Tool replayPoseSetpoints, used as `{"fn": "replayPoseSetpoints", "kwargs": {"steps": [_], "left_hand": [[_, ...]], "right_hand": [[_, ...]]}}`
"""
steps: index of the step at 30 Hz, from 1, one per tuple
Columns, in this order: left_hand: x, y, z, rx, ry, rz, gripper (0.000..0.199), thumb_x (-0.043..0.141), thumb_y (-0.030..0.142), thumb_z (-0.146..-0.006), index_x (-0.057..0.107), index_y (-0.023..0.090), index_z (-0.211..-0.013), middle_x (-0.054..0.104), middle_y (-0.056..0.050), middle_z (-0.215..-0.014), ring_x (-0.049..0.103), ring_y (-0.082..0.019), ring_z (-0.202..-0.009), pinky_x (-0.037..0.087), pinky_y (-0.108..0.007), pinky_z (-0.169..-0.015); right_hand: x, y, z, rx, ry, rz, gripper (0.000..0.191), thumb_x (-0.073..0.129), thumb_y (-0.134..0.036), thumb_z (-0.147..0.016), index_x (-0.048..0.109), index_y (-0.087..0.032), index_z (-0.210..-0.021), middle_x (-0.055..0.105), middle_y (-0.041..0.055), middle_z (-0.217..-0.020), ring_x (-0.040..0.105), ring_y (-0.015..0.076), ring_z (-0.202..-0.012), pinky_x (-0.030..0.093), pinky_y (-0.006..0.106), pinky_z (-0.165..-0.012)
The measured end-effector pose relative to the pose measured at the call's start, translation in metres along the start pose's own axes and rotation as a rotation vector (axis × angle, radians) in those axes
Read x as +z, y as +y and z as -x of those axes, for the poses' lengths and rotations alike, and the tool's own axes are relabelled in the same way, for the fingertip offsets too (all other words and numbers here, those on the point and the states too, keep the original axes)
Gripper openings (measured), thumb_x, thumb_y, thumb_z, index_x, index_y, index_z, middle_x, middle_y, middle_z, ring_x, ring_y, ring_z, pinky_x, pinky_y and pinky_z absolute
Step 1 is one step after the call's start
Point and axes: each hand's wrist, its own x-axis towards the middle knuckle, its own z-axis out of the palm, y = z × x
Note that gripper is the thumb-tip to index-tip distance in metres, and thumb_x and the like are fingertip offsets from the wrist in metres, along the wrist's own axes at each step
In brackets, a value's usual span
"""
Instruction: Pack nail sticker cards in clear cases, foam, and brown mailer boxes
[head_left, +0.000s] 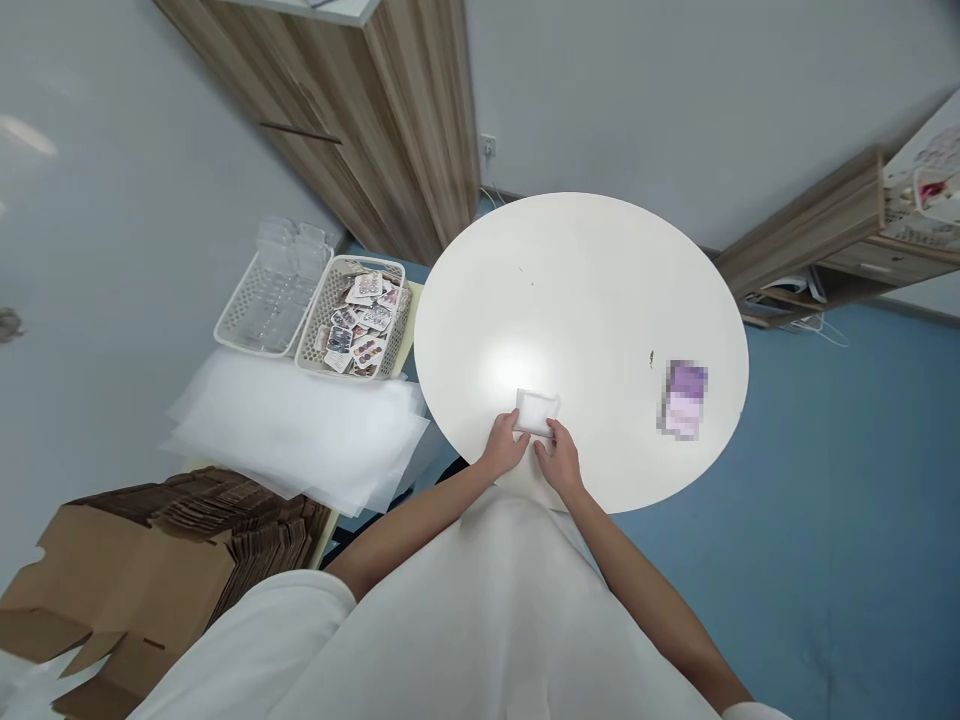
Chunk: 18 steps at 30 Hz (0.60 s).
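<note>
A small white folded packet point(536, 412) lies near the front edge of the round white table point(585, 290). My left hand point(505, 444) grips its left side and lower left corner between thumb and fingers. At its lower right corner, my right hand point(559, 458) holds it the same way, fingertips on the edge. What is inside the packet, if anything, cannot be made out.
A blurred purple and pink item point(684, 400) lies on the table's right. To the left are a basket of small printed cards point(360, 322), a basket of clear plastic boxes point(274, 300), translucent white sheets point(292, 415) and flattened brown cardboard point(142, 580).
</note>
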Motion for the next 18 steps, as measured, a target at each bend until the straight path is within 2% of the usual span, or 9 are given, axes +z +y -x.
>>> {"fn": "replayPoseSetpoints", "kwargs": {"steps": [5, 11, 15, 18], "left_hand": [[-0.059, -0.014, -0.026, -0.036, 0.081, 0.071, 0.055, 0.049, 0.024, -0.076, 0.034, 0.015, -0.127, 0.047, -0.013, -0.119, 0.046, -0.023, -0.109, 0.041, -0.035, -0.089], [-0.130, -0.039, -0.067, -0.012, 0.208, -0.004, 0.051, 0.048, 0.014, -0.071, 0.041, 0.016, -0.121, 0.048, -0.010, -0.121, 0.041, -0.025, -0.116, 0.034, -0.041, -0.098], [-0.162, -0.050, -0.097, 0.050, 0.284, -0.040, 0.054, 0.049, 0.010, -0.068, 0.042, 0.017, -0.121, 0.049, -0.008, -0.121, 0.041, -0.025, -0.116, 0.031, -0.043, -0.101], [-0.174, -0.054, -0.116, 0.074, 0.326, -0.004, 0.056, 0.048, 0.008, -0.067, 0.042, 0.017, -0.122, 0.047, -0.009, -0.122, 0.040, -0.025, -0.116, 0.030, -0.042, -0.102]], "right_hand": [[0.035, -0.047, -0.031, -0.030, -0.109, 0.016, 0.059, 0.048, -0.031, -0.074, 0.031, -0.019, -0.129, 0.037, 0.0100, -0.134, 0.036, 0.0243, -0.123, 0.037, 0.043, -0.097], [0.080, -0.106, -0.083, -0.068, -0.175, 0.006, 0.065, 0.052, -0.033, -0.071, 0.030, -0.023, -0.131, 0.032, 0.0077, -0.138, 0.034, 0.0244, -0.124, 0.039, 0.042, -0.096], [0.104, -0.140, -0.116, -0.094, -0.191, 0.030, 0.068, 0.054, -0.034, -0.070, 0.029, -0.022, -0.131, 0.031, 0.0071, -0.139, 0.029, 0.0254, -0.127, 0.036, 0.043, -0.098], [0.116, -0.156, -0.137, -0.089, -0.190, 0.047, 0.070, 0.054, -0.035, -0.069, 0.027, -0.018, -0.132, 0.030, 0.0092, -0.138, 0.027, 0.0264, -0.127, 0.036, 0.043, -0.097]]}}
